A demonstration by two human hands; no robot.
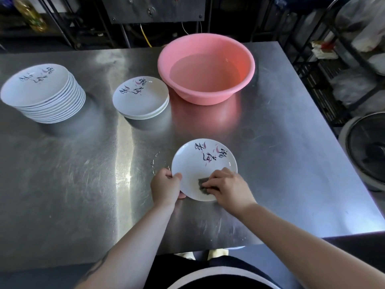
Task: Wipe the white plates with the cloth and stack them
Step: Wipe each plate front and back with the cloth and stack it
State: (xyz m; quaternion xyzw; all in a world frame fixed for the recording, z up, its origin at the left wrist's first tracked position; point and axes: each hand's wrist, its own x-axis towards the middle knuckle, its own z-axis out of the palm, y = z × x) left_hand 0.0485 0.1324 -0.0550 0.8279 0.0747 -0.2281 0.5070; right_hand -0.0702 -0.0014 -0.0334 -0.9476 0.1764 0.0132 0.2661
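1. left hand (165, 184) grips the near-left rim of the white plate (205, 161), thumb curled over the edge on top and fingertips peeking out underneath.
2. right hand (226, 185) is pressed down on a dark cloth (203, 185), fingers bent over it, holding it against the plate's inner surface on the near side.
3. that plate sits at the near middle of the steel table (83, 184), dark brush lettering and pink marks showing on its far half; whether it rests flat or is lifted a touch off the surface, i cannot tell.
4. a few water droplets (153, 162) glint on the steel just left of the plate.
5. further back, centre-left, a short stack of plates (141, 99) with the same lettering on top, only a few deep.
6. far left, well apart from it, a tall stack of plates (44, 94), many rims showing down its side.
7. just right of the short stack, a pink basin (206, 68) holds clear water, its rim near the short stack's edge.
8. beyond the table's right edge, a round fan (366, 151) sits low beside dark wire shelving (333, 49) loaded with bags.
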